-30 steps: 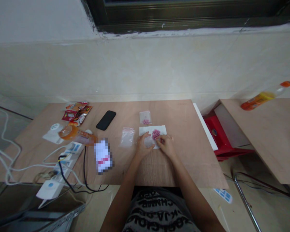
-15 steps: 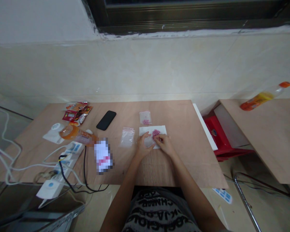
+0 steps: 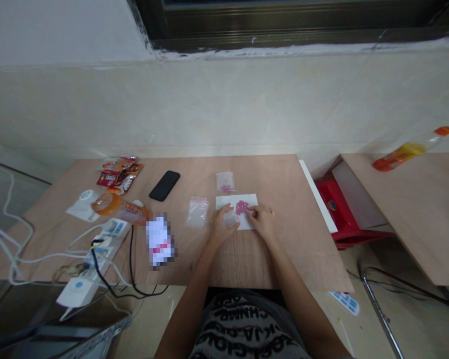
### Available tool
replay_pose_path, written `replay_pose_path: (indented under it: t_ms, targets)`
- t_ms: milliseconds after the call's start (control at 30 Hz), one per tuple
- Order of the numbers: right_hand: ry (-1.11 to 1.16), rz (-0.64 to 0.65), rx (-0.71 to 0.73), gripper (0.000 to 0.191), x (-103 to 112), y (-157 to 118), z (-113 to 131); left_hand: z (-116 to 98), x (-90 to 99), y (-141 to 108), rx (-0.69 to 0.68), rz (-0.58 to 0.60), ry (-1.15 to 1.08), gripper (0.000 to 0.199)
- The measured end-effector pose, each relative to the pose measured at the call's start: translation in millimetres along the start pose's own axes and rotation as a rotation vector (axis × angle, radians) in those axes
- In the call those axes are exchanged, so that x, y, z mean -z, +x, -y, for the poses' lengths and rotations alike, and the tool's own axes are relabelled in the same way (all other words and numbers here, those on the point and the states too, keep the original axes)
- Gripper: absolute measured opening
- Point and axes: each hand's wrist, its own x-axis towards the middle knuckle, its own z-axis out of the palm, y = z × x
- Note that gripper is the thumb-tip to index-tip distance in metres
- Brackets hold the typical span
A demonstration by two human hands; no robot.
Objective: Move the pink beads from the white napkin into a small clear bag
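Pink beads (image 3: pixel 241 207) lie in a small pile on a white sheet of paper (image 3: pixel 252 199). My left hand (image 3: pixel 220 225) rests at the sheet's left side, thumb and forefinger spread apart. Between them lies a greyish, see-through patch that looks like a small plastic bag (image 3: pixel 230 218). Just right of the beads is my right hand (image 3: pixel 262 220), its fingers curled and the thumb and forefinger close together at the sheet's edge. Whatever the pinch holds is too small to make out. Behind the sheet lies a clear zip bag (image 3: pixel 225 180) with pink beads inside.
Clear zip bags (image 3: pixel 197 212) lie left of the sheet. Farther left are a black phone (image 3: pixel 164 186), a blurred-out screen (image 3: pixel 160 241), an orange drink bottle (image 3: pixel 121 208), snack packets (image 3: pixel 119 174) and a power strip (image 3: pixel 104 249) with cables. Another bottle (image 3: pixel 404 154) lies on the right-hand table.
My right hand has shifted right, away from the bead pile, uncovering more of it. My left hand has stayed in place.
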Motion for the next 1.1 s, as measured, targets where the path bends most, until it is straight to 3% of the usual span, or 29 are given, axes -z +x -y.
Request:
replay_pose_path:
  t_ms: [1100]
  targets:
    - [-0.092, 0.016, -0.036, 0.023, -4, 0, 13, -1, 0.7, 0, -0.007, -0.01, 0.028, 0.074]
